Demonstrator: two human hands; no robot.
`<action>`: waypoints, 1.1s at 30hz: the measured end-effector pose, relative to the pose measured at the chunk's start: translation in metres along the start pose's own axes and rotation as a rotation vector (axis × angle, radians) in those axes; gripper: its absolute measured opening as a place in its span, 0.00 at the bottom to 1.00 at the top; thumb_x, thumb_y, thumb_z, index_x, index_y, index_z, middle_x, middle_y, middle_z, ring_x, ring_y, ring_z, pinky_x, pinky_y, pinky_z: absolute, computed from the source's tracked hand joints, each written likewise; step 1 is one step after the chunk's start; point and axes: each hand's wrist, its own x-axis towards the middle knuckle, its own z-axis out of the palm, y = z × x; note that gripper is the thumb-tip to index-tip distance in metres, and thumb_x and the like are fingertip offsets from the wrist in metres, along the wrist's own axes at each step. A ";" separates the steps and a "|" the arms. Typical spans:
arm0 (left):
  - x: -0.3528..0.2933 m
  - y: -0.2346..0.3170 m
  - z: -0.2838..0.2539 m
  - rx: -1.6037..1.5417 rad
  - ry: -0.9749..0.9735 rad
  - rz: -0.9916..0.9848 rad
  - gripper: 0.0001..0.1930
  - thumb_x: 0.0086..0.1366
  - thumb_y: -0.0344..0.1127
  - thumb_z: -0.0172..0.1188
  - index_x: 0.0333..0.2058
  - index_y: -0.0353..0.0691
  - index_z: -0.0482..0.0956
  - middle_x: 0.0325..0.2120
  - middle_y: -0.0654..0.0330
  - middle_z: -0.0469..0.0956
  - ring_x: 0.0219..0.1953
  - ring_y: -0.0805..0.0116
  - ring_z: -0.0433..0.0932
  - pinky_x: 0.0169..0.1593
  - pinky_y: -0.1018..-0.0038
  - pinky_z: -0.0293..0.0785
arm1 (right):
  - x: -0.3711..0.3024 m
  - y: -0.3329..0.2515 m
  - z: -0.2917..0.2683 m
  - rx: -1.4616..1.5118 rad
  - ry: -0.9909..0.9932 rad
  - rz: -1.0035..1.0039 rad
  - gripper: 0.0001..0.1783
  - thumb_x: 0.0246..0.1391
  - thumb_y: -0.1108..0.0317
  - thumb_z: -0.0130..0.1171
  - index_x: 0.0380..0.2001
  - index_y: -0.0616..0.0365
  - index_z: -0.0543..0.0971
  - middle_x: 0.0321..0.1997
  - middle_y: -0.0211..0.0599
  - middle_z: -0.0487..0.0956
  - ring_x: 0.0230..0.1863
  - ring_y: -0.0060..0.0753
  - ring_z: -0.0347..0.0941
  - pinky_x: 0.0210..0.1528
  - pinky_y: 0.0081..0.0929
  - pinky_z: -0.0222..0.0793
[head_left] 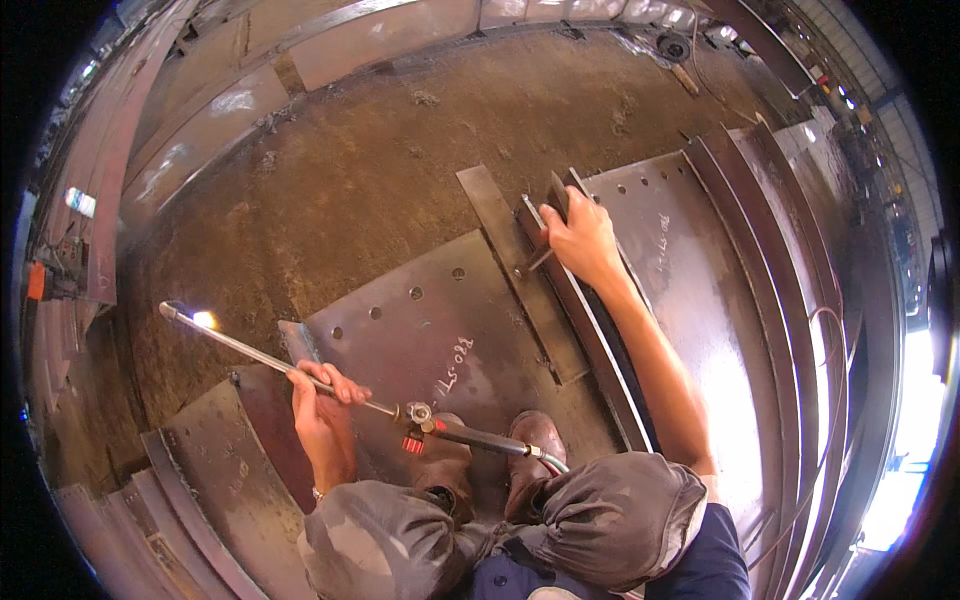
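My left hand [325, 395] is closed around the thin metal tube of a cutting torch [250, 352]. The torch's bent head points to the far left, with a small bright glow [204, 319] beside it. Its valves and red knob [412, 445] hang over my boots, and the dark handle reaches toward my right knee. My right hand [582, 238] is closed at the far end of a steel beam's upright flange. A dark flat piece and a thin rod [541, 262] stick out by its fingers; what exactly it grips is partly hidden. A loose flat steel bar [525, 280] lies just left of that hand.
Under my boots [537, 440] lies a steel beam [395, 355] with round holes and chalk marks. More beams [680, 240] lie side by side to the right and lower left [215, 440]. Beyond their ends is brown dirt floor [350, 180]. Hoses [550, 460] trail from the torch.
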 end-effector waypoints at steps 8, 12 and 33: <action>0.002 0.000 -0.005 -0.053 0.050 -0.047 0.18 0.80 0.51 0.35 0.36 0.45 0.63 0.24 0.64 0.63 0.27 0.70 0.66 0.43 0.68 0.68 | -0.138 0.025 -0.054 0.149 -0.112 0.066 0.10 0.60 0.67 0.61 0.35 0.63 0.73 0.28 0.48 0.82 0.33 0.52 0.82 0.35 0.40 0.73; 0.015 -0.006 0.003 -0.039 -0.009 -0.056 0.19 0.80 0.52 0.35 0.36 0.45 0.63 0.24 0.65 0.62 0.27 0.71 0.66 0.43 0.68 0.68 | -0.226 0.044 -0.074 0.160 -0.061 0.269 0.10 0.59 0.68 0.62 0.31 0.62 0.73 0.25 0.43 0.81 0.29 0.42 0.82 0.34 0.34 0.73; -0.003 -0.004 -0.008 -0.064 -0.018 -0.014 0.19 0.80 0.52 0.34 0.36 0.44 0.63 0.24 0.64 0.63 0.27 0.69 0.68 0.43 0.66 0.69 | -0.041 -0.010 -0.005 0.022 0.002 0.039 0.19 0.61 0.58 0.60 0.30 0.66 0.74 0.27 0.57 0.80 0.35 0.63 0.78 0.39 0.52 0.70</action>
